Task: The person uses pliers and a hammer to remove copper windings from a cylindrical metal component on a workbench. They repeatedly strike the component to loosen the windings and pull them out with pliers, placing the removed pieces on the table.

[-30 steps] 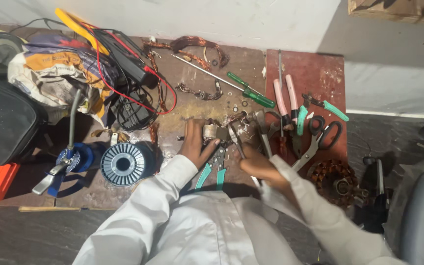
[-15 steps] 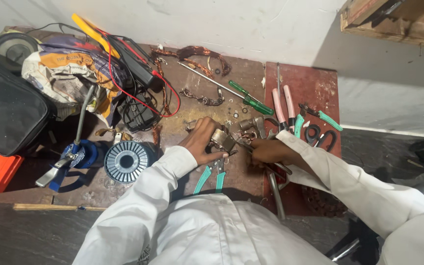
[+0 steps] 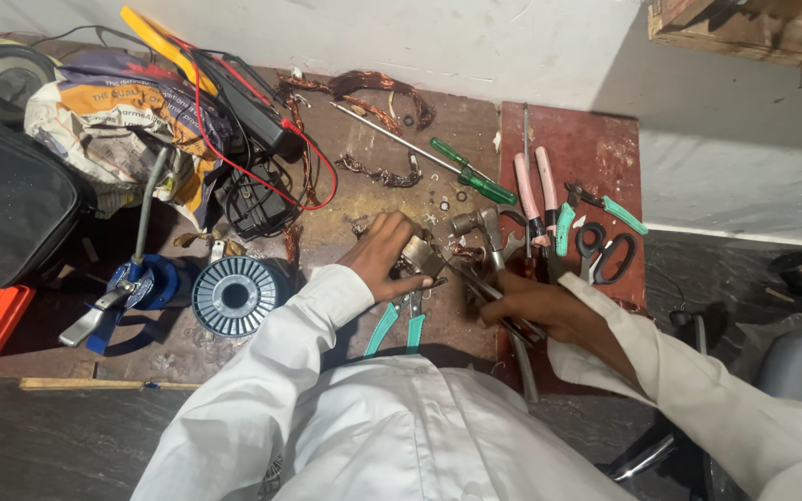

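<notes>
Sitting on the brown surface (image 3: 401,121), a small metal part (image 3: 422,257) is pinned under the left hand (image 3: 384,257). The fingers curl around it from the left side and hold it tight. The right hand (image 3: 536,311) is just to the right of the part, closed around a thin metal tool (image 3: 475,283). The tip of that tool points at the part and seems to touch it.

Just below the part lie pliers with green handles (image 3: 396,327). A hammer (image 3: 494,243) lies near the right hand, and more tools sit on a red board (image 3: 596,139): pink-handled pliers (image 3: 536,190), black scissors (image 3: 602,252) and green-handled cutters (image 3: 610,209). A green screwdriver (image 3: 461,174) lies above the hands. To the left are a round spool (image 3: 234,295), a blue clamp (image 3: 132,288), red and black wires (image 3: 262,121) and a black bag (image 3: 6,199).
</notes>
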Motion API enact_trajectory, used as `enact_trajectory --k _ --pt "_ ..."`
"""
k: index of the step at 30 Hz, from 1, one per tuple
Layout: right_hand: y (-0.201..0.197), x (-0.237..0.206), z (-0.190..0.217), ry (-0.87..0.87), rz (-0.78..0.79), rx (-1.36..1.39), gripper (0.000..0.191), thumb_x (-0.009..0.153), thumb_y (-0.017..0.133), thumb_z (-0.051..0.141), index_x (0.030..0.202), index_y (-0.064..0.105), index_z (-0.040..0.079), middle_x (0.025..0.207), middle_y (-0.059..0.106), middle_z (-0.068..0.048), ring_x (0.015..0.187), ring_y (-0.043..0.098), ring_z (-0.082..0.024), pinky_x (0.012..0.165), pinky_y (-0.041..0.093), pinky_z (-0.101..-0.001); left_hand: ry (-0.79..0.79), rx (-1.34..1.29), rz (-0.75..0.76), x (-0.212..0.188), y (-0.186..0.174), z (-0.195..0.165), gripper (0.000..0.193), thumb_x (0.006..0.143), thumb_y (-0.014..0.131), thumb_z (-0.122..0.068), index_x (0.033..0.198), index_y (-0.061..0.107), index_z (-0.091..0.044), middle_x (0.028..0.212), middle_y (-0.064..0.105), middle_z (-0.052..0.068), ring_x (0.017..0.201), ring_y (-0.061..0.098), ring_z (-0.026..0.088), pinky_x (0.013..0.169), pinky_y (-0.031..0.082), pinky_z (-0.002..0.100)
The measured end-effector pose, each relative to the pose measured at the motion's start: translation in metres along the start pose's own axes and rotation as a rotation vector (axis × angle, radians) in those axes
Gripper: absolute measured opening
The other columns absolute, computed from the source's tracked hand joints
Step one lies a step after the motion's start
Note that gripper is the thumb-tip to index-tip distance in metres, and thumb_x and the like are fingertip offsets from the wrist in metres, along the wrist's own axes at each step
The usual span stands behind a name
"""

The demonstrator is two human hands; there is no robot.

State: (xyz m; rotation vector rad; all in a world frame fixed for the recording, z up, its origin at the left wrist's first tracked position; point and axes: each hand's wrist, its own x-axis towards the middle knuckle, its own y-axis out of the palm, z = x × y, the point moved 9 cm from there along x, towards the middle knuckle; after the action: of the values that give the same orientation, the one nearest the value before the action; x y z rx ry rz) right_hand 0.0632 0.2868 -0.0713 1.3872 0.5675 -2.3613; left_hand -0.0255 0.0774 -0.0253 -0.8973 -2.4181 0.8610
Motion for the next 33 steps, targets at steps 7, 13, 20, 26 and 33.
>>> enact_trajectory --k 7,13,20,26,33 --pt "0.006 0.027 -0.028 -0.076 -0.128 -0.243 0.029 0.080 0.059 0.009 0.108 0.065 0.007 0.094 0.066 -0.014 0.084 0.062 -0.022 0.069 0.047 -0.0365 0.070 0.068 0.022 0.006 0.005 -0.005 0.071 0.079 0.083 -0.042 0.121 0.049 0.004 0.121 0.047 0.021 0.121 0.045 0.040 0.099 0.048 0.048" --pt "0.011 0.023 -0.014 -0.176 0.116 -0.457 0.033 0.081 0.058 0.006 0.112 0.065 0.009 0.102 0.068 -0.008 0.093 0.064 -0.015 0.080 0.052 -0.0329 0.087 0.088 0.129 0.011 0.013 -0.008 0.068 0.075 0.084 -0.037 0.124 0.052 -0.002 0.123 0.047 0.017 0.121 0.046 0.037 0.095 0.050 0.048" --pt "0.003 0.013 -0.013 -0.072 0.137 -0.452 0.022 0.089 0.055 0.009 0.109 0.061 0.004 0.096 0.067 -0.008 0.084 0.065 -0.015 0.075 0.054 -0.0325 0.143 0.119 0.160 0.018 0.019 -0.016 0.070 0.071 0.086 -0.034 0.124 0.052 -0.004 0.125 0.047 0.015 0.123 0.044 0.037 0.094 0.050 0.050" --pt "0.000 0.022 -0.026 -0.124 -0.090 -0.252 0.018 0.085 0.057 0.008 0.103 0.057 0.007 0.072 0.067 -0.004 0.060 0.064 -0.016 0.052 0.052 -0.0338 0.153 0.137 0.173 0.019 0.021 -0.019 0.073 0.069 0.087 -0.035 0.125 0.051 -0.003 0.125 0.047 0.015 0.123 0.045 0.037 0.092 0.051 0.050" --pt "0.010 0.022 -0.044 0.084 0.134 0.194 0.017 0.081 0.064 0.012 0.073 0.048 0.009 0.059 0.048 0.002 0.047 0.044 -0.009 0.041 0.034 -0.0270 0.164 0.136 0.168 0.020 0.020 -0.018 0.073 0.075 0.084 -0.037 0.124 0.049 0.004 0.124 0.048 0.017 0.121 0.046 0.037 0.094 0.053 0.047"
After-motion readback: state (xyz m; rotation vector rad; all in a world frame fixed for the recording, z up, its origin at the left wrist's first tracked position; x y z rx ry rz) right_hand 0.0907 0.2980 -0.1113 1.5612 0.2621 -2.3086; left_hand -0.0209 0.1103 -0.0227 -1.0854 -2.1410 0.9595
